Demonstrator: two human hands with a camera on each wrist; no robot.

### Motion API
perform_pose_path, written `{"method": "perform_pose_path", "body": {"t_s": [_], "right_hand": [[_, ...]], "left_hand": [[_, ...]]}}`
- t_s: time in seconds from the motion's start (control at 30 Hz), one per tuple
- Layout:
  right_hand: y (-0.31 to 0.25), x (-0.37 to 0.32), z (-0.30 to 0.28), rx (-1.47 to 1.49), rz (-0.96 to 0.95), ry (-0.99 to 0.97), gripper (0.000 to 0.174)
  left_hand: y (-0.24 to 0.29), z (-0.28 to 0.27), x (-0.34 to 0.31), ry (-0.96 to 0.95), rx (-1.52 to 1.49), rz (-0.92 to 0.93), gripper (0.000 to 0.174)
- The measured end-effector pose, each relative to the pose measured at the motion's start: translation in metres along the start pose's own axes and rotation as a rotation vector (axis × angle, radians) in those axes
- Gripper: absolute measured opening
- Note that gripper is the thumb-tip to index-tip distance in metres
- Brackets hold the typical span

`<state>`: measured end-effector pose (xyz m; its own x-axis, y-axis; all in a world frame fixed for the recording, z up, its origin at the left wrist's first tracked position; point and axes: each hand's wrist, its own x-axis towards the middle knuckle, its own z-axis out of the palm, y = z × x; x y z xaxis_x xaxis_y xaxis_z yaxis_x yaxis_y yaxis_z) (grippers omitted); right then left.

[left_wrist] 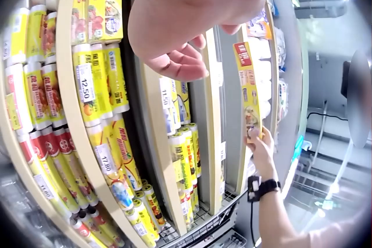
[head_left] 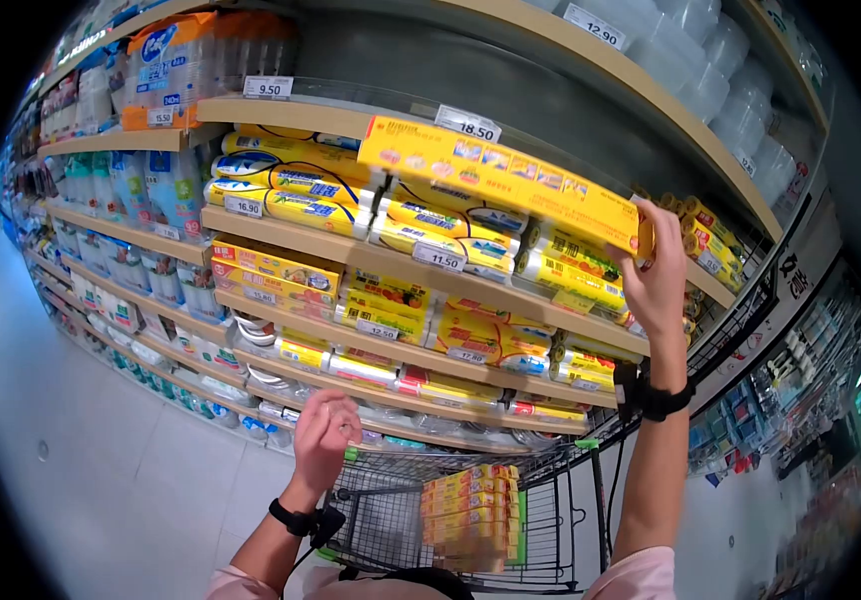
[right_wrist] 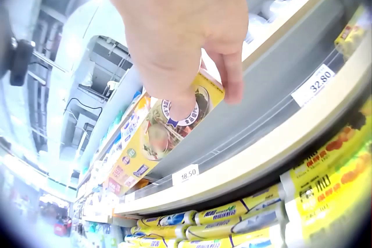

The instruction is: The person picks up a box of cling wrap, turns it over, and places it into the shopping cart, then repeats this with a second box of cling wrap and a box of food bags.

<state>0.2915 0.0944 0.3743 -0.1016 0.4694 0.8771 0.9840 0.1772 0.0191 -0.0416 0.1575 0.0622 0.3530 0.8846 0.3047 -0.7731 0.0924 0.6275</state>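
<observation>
My right hand (head_left: 657,275) grips one end of a long yellow cling film box (head_left: 496,178), thumb on one face and fingers round the other side. The box slants down to the right, in front of the shelf level with the 18.50 price tag (head_left: 468,123). In the right wrist view, the thumb lies over the food picture near the box's end. My left hand (head_left: 325,440) hangs over the cart's far left side, its fingers loosely curled with nothing in them. From the left wrist view, that hand (left_wrist: 195,12) stands in front of the shelf fronts.
Below me stands a wire shopping cart (head_left: 376,510) with a stack of yellow boxes (head_left: 469,508) in it. Shelves hold yellow film rolls (head_left: 441,225) and boxes (head_left: 276,270). Clear plastic containers (head_left: 696,50) fill the top right shelf. Tiled floor (head_left: 141,460) lies to the left.
</observation>
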Motion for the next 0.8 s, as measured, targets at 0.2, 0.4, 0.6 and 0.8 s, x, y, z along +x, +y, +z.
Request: {"method": "perform_pose_path", "body": {"t_s": [0.2,0.4,0.6,0.8], "right_hand": [[-0.007,-0.119,0.002,0.037,0.049,-0.089,0.051],[-0.001,-0.226,-0.003,0.241,0.236,-0.213,0.05],[0.018,-0.301,-0.015,0.367,0.456,-0.133,0.054],[0.039,-0.343,-0.028,0.384,0.518,-0.154,0.057]], "left_hand": [[0.012,0.052,0.025,-0.123,0.038,0.138,0.078],[-0.017,0.079,0.004,0.037,-0.008,0.055,0.062],[-0.066,0.089,-0.043,0.063,0.122,0.042,0.062],[-0.095,0.099,-0.071,-0.037,0.12,0.071,0.068]]}}
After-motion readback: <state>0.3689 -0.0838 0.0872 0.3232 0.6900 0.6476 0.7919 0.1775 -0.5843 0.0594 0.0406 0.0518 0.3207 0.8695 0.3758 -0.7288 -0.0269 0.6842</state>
